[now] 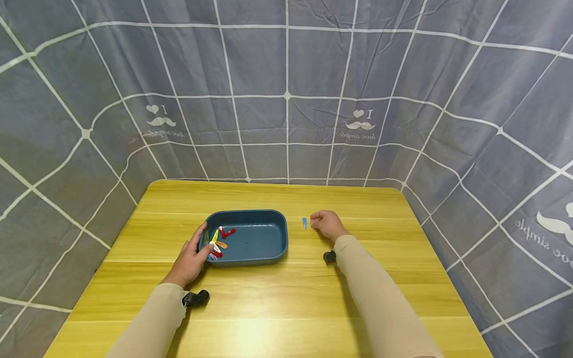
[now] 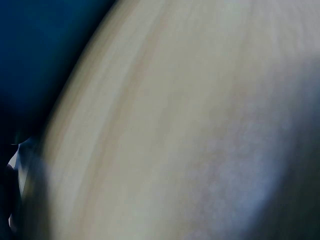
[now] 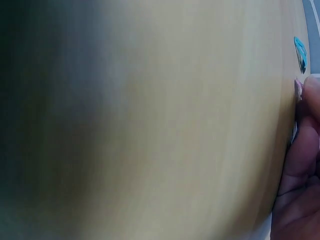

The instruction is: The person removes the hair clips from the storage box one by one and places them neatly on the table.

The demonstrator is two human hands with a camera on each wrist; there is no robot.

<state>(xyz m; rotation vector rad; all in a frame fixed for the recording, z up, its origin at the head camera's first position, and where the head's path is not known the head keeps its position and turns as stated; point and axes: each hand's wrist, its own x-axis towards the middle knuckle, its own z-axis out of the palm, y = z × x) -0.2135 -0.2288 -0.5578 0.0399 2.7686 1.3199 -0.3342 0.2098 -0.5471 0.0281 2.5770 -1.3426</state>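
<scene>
My left hand (image 1: 190,261) grips the left wall of a dark blue plastic bin (image 1: 250,256), thumb inside and fingers along the outside. Several snap hair clips lie in the bin's left part: a yellow clip (image 1: 215,235), an orange clip (image 1: 221,244), a red clip (image 1: 230,232) and others partly under the thumb. To the right of the bin, my right hand (image 1: 329,224) pinches a pink hair clip (image 1: 312,223) at the table surface, mostly hidden by the fingers. A light blue hair clip (image 1: 305,223) lies on the table just left of those fingertips.
The wood-grain table (image 1: 268,308) carries the bin and clips. A grey curtain (image 1: 264,119) with white lines hangs behind and at both sides. Black wrist cameras sit at each sleeve. The left wrist view is blurred, showing mostly tabletop and the bin's side (image 2: 45,45).
</scene>
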